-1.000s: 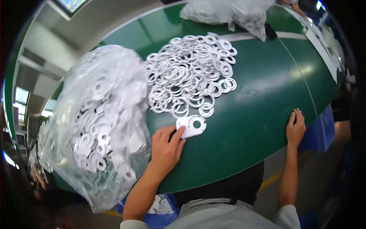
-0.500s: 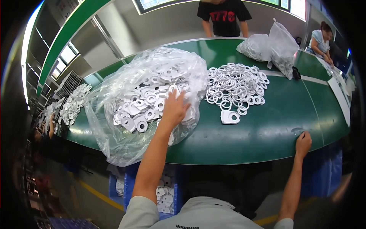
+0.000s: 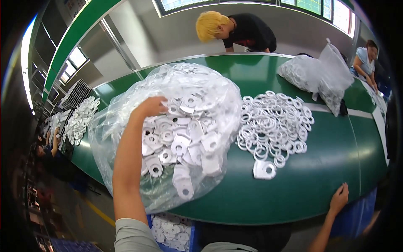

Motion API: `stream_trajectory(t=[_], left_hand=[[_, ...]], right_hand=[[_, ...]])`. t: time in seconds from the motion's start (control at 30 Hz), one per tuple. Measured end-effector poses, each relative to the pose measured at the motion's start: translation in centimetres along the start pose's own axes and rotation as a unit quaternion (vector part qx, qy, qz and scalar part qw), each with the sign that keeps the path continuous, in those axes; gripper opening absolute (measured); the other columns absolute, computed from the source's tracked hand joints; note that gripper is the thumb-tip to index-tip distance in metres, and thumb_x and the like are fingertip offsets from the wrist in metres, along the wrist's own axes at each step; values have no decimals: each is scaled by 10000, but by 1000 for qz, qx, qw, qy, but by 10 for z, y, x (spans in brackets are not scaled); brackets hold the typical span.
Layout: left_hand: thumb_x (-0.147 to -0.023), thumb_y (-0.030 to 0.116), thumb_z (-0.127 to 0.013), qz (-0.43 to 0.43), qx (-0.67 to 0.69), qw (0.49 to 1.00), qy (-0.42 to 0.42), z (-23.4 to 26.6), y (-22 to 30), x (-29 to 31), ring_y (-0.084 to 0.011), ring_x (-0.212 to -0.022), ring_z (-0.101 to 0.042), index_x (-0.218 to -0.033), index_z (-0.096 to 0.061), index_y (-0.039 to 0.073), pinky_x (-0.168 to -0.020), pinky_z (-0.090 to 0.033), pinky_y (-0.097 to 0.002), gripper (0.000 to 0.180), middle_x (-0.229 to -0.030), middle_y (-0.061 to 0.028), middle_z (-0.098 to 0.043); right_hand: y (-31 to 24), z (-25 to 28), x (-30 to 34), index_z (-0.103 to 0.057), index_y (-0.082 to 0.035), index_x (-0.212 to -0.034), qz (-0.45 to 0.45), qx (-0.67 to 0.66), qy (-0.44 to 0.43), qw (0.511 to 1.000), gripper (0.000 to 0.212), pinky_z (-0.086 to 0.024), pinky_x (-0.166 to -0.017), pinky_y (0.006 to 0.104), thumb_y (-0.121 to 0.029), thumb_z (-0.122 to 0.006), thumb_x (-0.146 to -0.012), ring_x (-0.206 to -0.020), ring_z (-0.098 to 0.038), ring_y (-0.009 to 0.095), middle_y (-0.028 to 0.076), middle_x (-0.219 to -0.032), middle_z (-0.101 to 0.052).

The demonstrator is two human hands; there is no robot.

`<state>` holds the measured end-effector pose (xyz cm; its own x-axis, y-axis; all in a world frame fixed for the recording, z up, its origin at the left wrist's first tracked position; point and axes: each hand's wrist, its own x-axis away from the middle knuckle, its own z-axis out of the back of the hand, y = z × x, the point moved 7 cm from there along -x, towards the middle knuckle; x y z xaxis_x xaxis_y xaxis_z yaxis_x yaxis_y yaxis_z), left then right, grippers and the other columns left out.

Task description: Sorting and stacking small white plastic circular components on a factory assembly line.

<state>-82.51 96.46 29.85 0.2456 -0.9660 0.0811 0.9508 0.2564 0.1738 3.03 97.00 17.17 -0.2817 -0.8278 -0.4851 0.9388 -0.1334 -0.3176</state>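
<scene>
A big clear plastic bag (image 3: pixel 110 145) lies spread on the green table, with a heap of flat white plastic pieces (image 3: pixel 179 145) showing in its opening; each piece has a round hole. My left hand (image 3: pixel 152 106) is over the heap's far left side, its fingers stretched out to the right and nothing visibly gripped. At the table's front edge on the right, my right hand (image 3: pixel 339 198) rests with curled fingers; whether anything small is in them is hidden. Between the hands sit a pile of white rings (image 3: pixel 275 122) and one white holed plate (image 3: pixel 264 170) just in front of it.
The green table (image 3: pixel 310 180) curves across the view. Tied clear bags (image 3: pixel 331 80) of white parts stand at the far right. Below the front edge is a blue bin (image 3: pixel 192 235) with white pieces. Two people (image 3: pixel 252 31) (image 3: pixel 364 63) are beyond the table; more parts (image 3: pixel 84 117) lie far left.
My left hand has moved left across the heap, and several pieces have slid toward the near edge of the bag. The person opposite now leans forward. The whole view has shifted.
</scene>
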Motion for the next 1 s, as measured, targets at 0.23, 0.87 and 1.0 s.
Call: stream_trajectory(t=[0.23, 0.87, 1.0], left_hand=[[-833, 252, -634, 50, -27, 955, 290, 141, -43, -173, -369, -1119, -564, -1281, -532, 54, -969, -437, -406, 500, -1200, -198, -607], [-645, -28, -548, -134, -252, 946, 153, 32, -38, -215, -416, -850, -588, -731, -629, 20, -781, -475, -468, 127, -879, -226, -619], [-764, 38, -577, -139, -203, 950, 195, 48, 93, -66, -372, -928, -596, -941, -663, 33, -794, -484, -453, 196, -916, -185, -636]], right_hand=[[48, -10, 9, -567, 57, -1198, -26, 40, -26, 999, 287, -444, -969, 362, -50, -486, -944, -1170, -560, 320, 201, -1250, -587], [-38, 26, 6, -635, 3, -964, -16, 16, 74, 997, 181, -402, -1024, 489, -36, -571, -798, -1091, -585, 371, 188, -1092, -642], [-25, 32, 14, -647, 2, -935, -21, -18, 93, 995, 164, -405, -1019, 498, -59, -576, -801, -1091, -589, 362, 182, -1097, -641]])
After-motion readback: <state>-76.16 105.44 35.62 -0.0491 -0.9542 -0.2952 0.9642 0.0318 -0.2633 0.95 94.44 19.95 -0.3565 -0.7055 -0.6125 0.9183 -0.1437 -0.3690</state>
